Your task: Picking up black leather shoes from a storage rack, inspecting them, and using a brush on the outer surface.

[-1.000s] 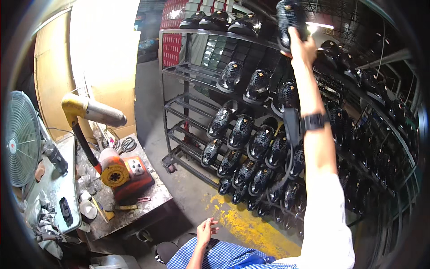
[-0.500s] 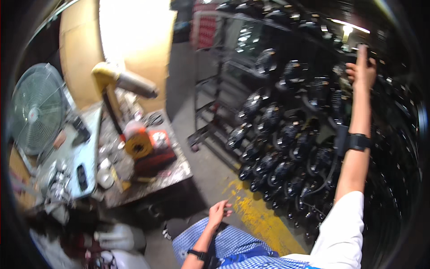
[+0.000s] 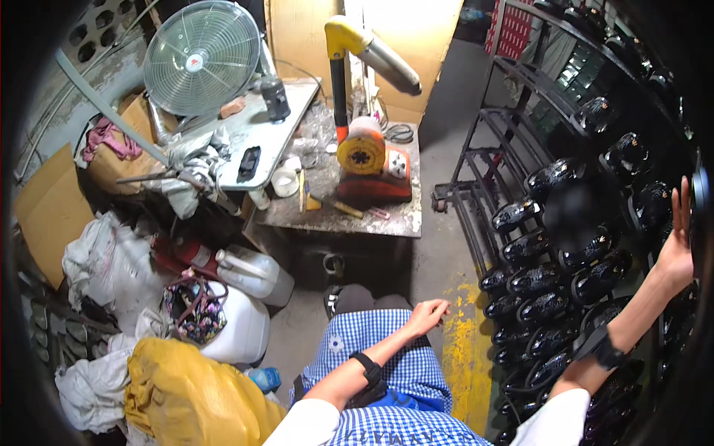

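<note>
My right hand (image 3: 674,256) is stretched out to the far right with its fingers straight, in front of a rack of glossy black rounded pieces (image 3: 554,176). It shows nothing held; whether its fingertips touch anything at the dark picture rim, I cannot tell. Over my lap, near the blue-checked apron (image 3: 379,331), my left hand (image 3: 428,316) hangs loosely with its fingers slightly bent and nothing visible in it. Several rows of the black pieces sit one above another, and their exact kind is unclear.
A grinder-like machine (image 3: 362,154) with a yellow disc and a bent hood stands on the worn workbench (image 3: 297,215). Left are a fan (image 3: 202,58), a white jerrycan (image 3: 253,275) and a yellow sack (image 3: 193,394). A metal rack frame (image 3: 476,134) rises beyond the yellow floor marking (image 3: 468,357).
The view has swung left, bringing the sacks and jerrycan into sight. My right hand sits lower and nearer the right rim, fingers still extended; my left hand stays over my lap.
</note>
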A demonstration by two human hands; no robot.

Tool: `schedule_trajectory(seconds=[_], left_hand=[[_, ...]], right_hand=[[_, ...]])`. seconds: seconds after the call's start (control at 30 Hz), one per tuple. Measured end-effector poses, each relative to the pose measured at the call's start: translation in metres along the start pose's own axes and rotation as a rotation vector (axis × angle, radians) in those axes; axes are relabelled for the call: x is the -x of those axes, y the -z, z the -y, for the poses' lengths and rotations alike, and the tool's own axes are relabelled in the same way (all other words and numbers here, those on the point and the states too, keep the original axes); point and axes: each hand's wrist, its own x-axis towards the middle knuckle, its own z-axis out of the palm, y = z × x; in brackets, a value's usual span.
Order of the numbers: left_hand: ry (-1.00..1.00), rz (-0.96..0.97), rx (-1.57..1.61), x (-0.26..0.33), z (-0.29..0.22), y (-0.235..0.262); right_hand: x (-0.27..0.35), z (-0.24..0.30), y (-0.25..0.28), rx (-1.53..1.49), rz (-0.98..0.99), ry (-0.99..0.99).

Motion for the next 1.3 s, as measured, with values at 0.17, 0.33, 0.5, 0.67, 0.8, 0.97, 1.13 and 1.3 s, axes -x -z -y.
schedule_trajectory(seconds=[0.17, 0.33, 0.5, 0.67, 0.8, 0.97, 1.13, 1.3], left_hand=[[-0.034, -0.08, 0.091, 0.016, 0.003, -0.005], [-0.042, -0.107, 0.109, 0.029, -0.004, -0.01], [-0.064, -0.226, 0.034, 0.029, -0.017, -0.007], [-0.056, -0.311, 0.144, 0.012, -0.02, -0.005], [0.026, -0.27, 0.302, -0.02, -0.012, -0.032], [-0.063, -0.198, -0.046, -0.053, 0.03, -0.079], [0.1, 0.347, -0.375, -0.058, 0.09, -0.082], [-0.017, 0.315, -0.337, -0.072, 0.104, -0.104]], right_hand=[[0.078, -0.026, 0.078, 0.075, 0.114, -0.232], [0.189, -0.077, 0.114, 0.095, -0.131, -0.569], [0.241, -0.111, 0.084, -0.063, 0.058, -0.915], [0.257, -0.169, 0.071, 0.02, -0.144, -1.134], [0.27, -0.223, 0.064, -0.023, -0.256, -1.212], [0.27, -0.276, 0.05, -0.125, -0.206, -1.263], [0.261, -0.319, 0.034, -0.1, -0.144, -1.295], [0.253, -0.354, 0.013, -0.152, -0.086, -1.33]])
